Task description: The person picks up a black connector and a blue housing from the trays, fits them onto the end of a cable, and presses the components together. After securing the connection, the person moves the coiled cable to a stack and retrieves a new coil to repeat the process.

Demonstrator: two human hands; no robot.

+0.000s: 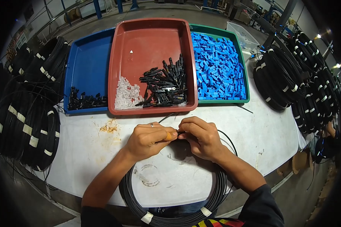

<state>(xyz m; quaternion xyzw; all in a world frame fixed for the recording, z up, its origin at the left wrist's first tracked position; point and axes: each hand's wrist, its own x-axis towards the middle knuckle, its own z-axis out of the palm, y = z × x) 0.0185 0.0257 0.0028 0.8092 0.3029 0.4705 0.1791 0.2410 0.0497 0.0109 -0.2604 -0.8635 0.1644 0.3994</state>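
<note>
My left hand [147, 140] and my right hand [201, 137] meet in a pinch over the white table, fingertips almost touching. Between them shows a sliver of a small black piece [180, 133] on black cable; most of it is hidden by the fingers. An orange cover [169, 135] wraps one left fingertip, and a ring is on that hand. From behind my right hand a black cable [231, 140] curves down towards a coil of black cable [128, 191], which lies at the table's front edge below my forearms, bound with white tape.
Ahead stand a red tray [149, 110] with black connectors [166, 85] and clear plastic pieces [127, 94], a blue tray [89, 60] with small black parts, and a green tray [247, 90] of blue clips [218, 68]. Taped cable coils pile up left [24, 125] and right [278, 77].
</note>
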